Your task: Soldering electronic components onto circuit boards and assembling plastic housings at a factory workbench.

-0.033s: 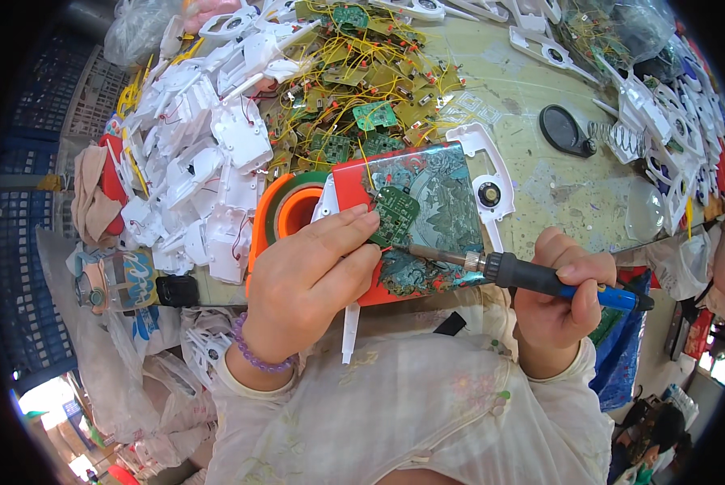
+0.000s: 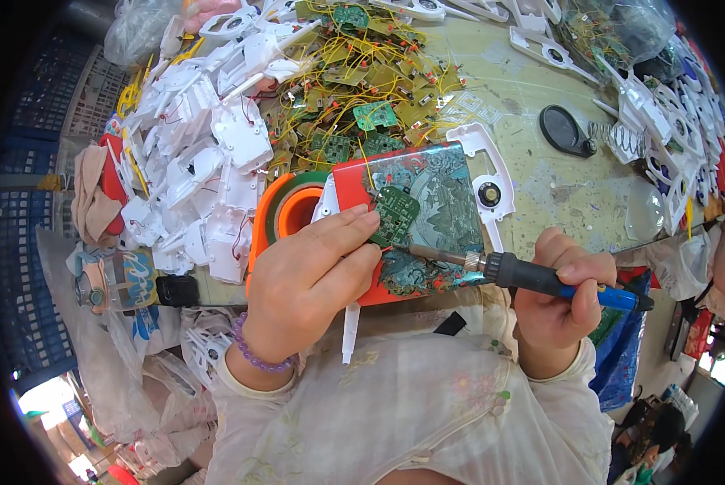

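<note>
In my right hand [image 2: 568, 295] is a soldering iron [image 2: 524, 273] with a blue and black handle, its fingers wrapped round the grip. The iron's tip points left and meets the lower edge of a small green circuit board [image 2: 396, 214]. My left hand [image 2: 310, 279] presses its fingertips on that board's left side. Beneath the board lies a red and teal patterned box [image 2: 451, 186]. White plastic [image 2: 350, 331] pokes out below my left hand; the rest of that piece is hidden.
White plastic housings [image 2: 205, 178] are heaped on the left. Circuit boards with yellow wires [image 2: 362, 77] lie piled at the back. An orange tape roll [image 2: 259, 234] stands beside my left hand. A white frame with a speaker [image 2: 500, 198], a black oval part [image 2: 564, 129] and a coil spring [image 2: 621, 137] lie rightward.
</note>
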### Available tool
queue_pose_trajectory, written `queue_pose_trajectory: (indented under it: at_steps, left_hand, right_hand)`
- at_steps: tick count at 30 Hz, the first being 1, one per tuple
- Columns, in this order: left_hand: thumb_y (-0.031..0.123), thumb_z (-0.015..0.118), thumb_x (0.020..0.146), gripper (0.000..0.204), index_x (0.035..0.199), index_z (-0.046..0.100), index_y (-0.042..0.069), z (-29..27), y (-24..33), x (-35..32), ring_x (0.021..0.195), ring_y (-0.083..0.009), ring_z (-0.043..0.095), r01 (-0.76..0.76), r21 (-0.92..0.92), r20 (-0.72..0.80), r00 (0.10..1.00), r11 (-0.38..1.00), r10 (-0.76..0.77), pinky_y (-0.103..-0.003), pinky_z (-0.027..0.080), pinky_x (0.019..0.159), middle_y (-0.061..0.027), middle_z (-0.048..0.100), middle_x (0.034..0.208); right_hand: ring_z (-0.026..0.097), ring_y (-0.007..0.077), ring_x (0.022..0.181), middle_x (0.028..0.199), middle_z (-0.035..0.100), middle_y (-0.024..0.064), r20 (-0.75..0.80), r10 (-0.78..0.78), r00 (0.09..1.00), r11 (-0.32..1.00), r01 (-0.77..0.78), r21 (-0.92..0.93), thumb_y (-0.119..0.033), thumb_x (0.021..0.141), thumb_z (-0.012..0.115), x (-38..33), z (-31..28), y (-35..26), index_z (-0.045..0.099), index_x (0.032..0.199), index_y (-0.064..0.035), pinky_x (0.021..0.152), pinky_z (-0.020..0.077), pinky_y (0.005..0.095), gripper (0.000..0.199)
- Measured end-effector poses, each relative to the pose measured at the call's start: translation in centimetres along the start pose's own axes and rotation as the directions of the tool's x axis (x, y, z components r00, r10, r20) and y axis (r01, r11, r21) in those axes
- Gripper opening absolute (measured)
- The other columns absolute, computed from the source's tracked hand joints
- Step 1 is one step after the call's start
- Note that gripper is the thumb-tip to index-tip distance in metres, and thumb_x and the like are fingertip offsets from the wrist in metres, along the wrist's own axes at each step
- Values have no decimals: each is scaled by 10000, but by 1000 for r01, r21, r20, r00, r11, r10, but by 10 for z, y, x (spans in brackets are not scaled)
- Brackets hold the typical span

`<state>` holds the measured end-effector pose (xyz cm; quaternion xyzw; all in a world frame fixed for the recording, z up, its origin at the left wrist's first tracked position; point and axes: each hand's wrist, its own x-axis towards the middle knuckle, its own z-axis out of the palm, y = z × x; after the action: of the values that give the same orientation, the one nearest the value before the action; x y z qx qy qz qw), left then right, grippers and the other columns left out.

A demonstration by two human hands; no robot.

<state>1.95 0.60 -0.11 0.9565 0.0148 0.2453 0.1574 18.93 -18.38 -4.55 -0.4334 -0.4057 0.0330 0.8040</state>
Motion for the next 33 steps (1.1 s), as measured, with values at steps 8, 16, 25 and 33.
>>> queue_pose_trajectory:
  at_steps: [8, 16, 25, 33]
  left_hand:
    - [35, 760, 694, 246, 923, 672, 17, 2, 0, 0, 982, -275, 705, -14, 16, -28, 1000, 1000, 15, -333, 592, 726, -126, 701, 1068]
    - [24, 777, 700, 221, 891, 665, 24, 6, 2, 1, 956, -263, 706, 24, -10, -85, 996, 1000, -25, -339, 592, 745, -107, 702, 1043]
    - [5, 770, 703, 206, 884, 680, 46, 13, 5, 2, 858, -243, 694, 135, -120, -147, 977, 984, -152, -333, 564, 699, -75, 694, 1016]
    - [-12, 752, 705, 163, 846, 682, 32, 14, 8, 5, 782, -234, 659, 248, -233, -147, 947, 940, -286, -320, 536, 652, -76, 678, 979]
  right_hand:
    - [338, 95, 465, 570, 418, 22, -17, 34, 999, 999, -35, -34, -201, 980, 459, -2, 0, -5, 501, 911, -22, 501, 272, 297, 197]
    - [351, 95, 466, 600, 437, 23, -11, -10, 1000, 998, 10, -68, -197, 977, 461, -6, 1, -5, 501, 914, -20, 496, 275, 292, 192]
    - [362, 100, 470, 630, 454, 28, 1, 8, 1000, 998, -7, -61, -191, 974, 468, -8, 0, -8, 499, 923, -22, 500, 284, 298, 179]
    - [356, 109, 460, 602, 440, 35, -7, 14, 1000, 998, -14, -55, -183, 963, 469, -9, 1, -8, 502, 925, -20, 488, 278, 306, 171]
